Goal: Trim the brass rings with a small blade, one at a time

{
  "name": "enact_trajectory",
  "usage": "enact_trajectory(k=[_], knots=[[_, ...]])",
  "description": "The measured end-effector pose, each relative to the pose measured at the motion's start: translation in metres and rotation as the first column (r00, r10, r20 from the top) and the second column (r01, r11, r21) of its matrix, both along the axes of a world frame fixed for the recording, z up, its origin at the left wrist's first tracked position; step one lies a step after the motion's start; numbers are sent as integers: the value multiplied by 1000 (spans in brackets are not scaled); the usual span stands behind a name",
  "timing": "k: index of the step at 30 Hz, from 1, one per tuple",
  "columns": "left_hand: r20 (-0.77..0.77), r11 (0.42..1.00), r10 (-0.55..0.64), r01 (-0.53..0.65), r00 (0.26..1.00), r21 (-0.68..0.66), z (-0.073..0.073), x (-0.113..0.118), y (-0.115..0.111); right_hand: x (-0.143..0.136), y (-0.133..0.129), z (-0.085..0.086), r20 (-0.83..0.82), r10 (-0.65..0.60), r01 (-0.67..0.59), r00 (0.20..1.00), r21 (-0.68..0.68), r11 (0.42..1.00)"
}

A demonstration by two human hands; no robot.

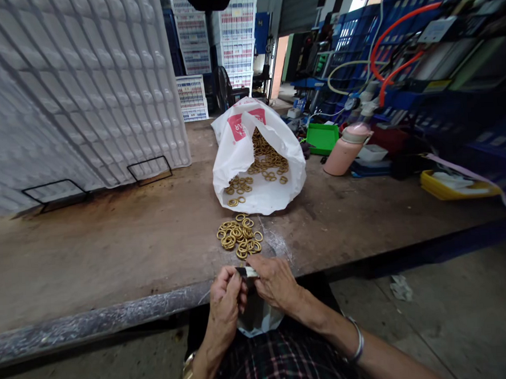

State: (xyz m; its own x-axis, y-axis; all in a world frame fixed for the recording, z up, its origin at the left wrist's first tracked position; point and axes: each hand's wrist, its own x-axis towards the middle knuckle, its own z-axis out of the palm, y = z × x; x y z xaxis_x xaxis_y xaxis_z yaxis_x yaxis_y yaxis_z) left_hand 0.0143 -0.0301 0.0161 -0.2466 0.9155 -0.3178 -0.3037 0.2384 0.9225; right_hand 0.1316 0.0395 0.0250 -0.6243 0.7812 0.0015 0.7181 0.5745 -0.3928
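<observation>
Between my two hands, at the table's front edge, is a small strip (246,271), black on its left part and whitish on its right. My left hand (227,298) pinches the black end. The fingers of my right hand (276,282) are closed on the whitish end. Just beyond my fingers lies a loose pile of brass-coloured rings (237,234) on the brown table (162,249). Behind the pile, a white bag (274,195) lies with its mouth towards me and many more such rings inside. Something pale, partly hidden, rests below my hands at my lap.
Tall stacked white trays (113,78) stand on the left with black wire frames (151,170) at their base. To the right are a pink bottle (343,155), a green tray (322,138), a yellow tray (458,187) and red hoses. White crates (237,33) stand behind.
</observation>
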Motion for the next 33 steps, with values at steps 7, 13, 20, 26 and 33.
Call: enact_trajectory(k=[7, 13, 20, 26, 33], knots=[[-27, 1000, -7, 8, 1000, 17, 1, 1, 0, 1, 1, 2, 7, -14, 14, 1000, 8, 1000], [-40, 1000, 2, -2, 999, 3, 2, 1, 2, 0, -2, 5, -4, 20, -20, 1000, -46, 999], [13, 997, -29, 28, 999, 72, 8, 3, -9, 5, 4, 2, 79, 16, -12, 997, -53, 999], [325, 992, -80, 43, 942, 118, 20, 7, -8, 12, 31, -1, 69, -190, 186, 979, 63, 981], [430, 998, -3, -22, 903, 55, 8, 1, -1, 6, 66, -12, 40, -328, 322, 944, 112, 940]])
